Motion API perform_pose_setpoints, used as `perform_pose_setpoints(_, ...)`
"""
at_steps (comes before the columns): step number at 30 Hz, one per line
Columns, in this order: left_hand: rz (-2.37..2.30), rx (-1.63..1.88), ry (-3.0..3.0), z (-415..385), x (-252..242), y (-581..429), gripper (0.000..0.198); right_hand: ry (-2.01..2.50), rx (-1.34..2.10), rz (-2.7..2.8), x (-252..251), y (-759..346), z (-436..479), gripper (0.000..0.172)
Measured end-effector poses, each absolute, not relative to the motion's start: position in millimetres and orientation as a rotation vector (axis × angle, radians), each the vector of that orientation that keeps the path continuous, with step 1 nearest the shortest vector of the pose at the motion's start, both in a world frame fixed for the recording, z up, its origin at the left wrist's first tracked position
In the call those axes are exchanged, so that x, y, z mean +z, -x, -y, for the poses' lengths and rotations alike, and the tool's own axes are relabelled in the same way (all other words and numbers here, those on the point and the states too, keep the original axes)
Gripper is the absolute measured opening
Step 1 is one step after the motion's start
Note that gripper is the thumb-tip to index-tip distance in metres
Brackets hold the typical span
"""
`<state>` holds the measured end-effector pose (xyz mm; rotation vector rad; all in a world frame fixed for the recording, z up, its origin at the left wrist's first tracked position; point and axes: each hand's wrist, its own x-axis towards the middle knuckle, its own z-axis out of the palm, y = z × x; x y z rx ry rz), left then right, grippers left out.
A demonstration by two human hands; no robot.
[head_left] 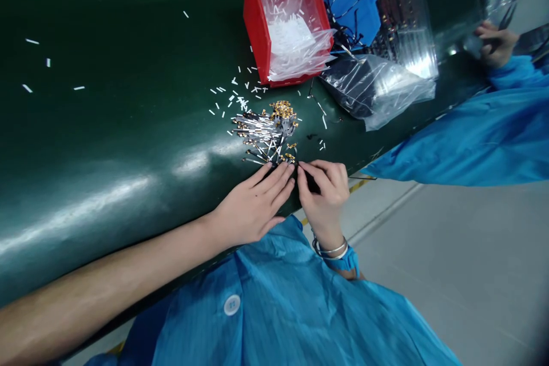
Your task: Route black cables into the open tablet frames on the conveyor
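Note:
My left hand (pixel 257 203) lies flat at the near edge of the green table (pixel 128 97), fingers stretched out over the near end of a pile of thin black and white strips (pixel 261 131) with gold-coloured ends. Just to its right, my right hand (pixel 323 183) has thumb and index finger pinched together close to my left fingertips. Whatever sits in that pinch is too small to make out. Beyond the fingers, a cluster of gold-coloured connector ends (pixel 283 110) tops the pile.
Small white slips (pixel 242 103) lie scattered past the pile. A red bin (pixel 257 40) holds clear bags and white pieces. Beside it are a blue bin (pixel 369 6), a plastic bag (pixel 386 91) and clear trays (pixel 412 23). Another person's hand (pixel 497 43) holds a dark tool at right.

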<state>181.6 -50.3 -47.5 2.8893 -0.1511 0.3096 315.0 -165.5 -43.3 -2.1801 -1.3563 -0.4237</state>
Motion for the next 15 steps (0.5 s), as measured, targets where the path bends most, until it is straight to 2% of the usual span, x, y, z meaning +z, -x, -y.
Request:
perform_pose_setpoints(5, 0.155, 0.316, -2.894, 50.5, -49.0, -182.0, 0.067, 2.243, -0.458, 1.432, -41.6, -309.1, 172.0, 0.021)
perform_pose_setpoints(15, 0.163, 0.325, -2.888, 49.3, -47.9, -181.8, 0.066, 2.287, -0.422, 1.488, -34.5, -317.6, 172.6, 0.02)
